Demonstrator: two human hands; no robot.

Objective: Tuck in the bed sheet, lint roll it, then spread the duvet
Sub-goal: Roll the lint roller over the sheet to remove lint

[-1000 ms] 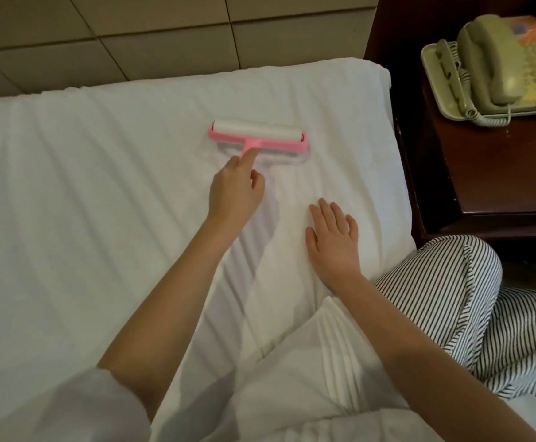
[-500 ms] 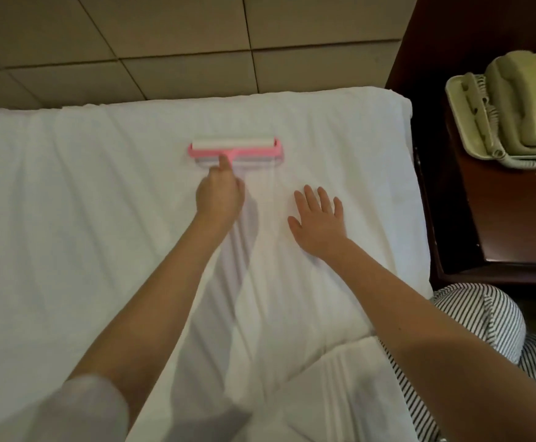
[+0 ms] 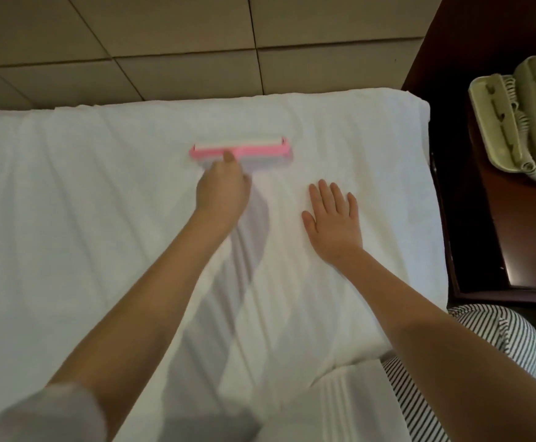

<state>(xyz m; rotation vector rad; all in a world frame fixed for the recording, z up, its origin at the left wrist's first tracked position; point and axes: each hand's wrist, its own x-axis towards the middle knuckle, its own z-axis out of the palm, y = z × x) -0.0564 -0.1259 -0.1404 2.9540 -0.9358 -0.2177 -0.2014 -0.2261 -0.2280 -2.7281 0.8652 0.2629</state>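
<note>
**Up at the pillow end, a lint pass under way**

Close under the tan wall panels (image 3: 164, 43), a person's left hand (image 3: 222, 193) grips the handle of a pink roller (image 3: 241, 149). The fingers are curled round it and one fingertip is laid forward on the frame. The handle itself is hidden under the hand, which is blurred. The roller lies flat on the white sheet (image 3: 85, 218), its drum crosswise, near the sheet's far edge. The right hand (image 3: 332, 218) lies palm down on the sheet just beside it, fingers straight and slightly spread, apart from the roller. At the bottom of the view a folded white cloth with woven stripes, likely the duvet (image 3: 349, 403), sits by the person's striped knee (image 3: 499, 339). A phone (image 3: 522, 122) rests on the dark nightstand (image 3: 515, 234) to the right.

The step in hand appears to be the lint rolling, with the duvet not yet spread. To do it well, the flat hand should hold the cloth taut so the drum does not drag up the diagonal creases running under both arms. Strokes are best made straight and overlapping, with light, even pressure, so that no strip is missed. Pressing too hard risks bunching the sheet and pulling at its tucked edge. Whether that edge is tucked on the nightstand side cannot be told from here.
</note>
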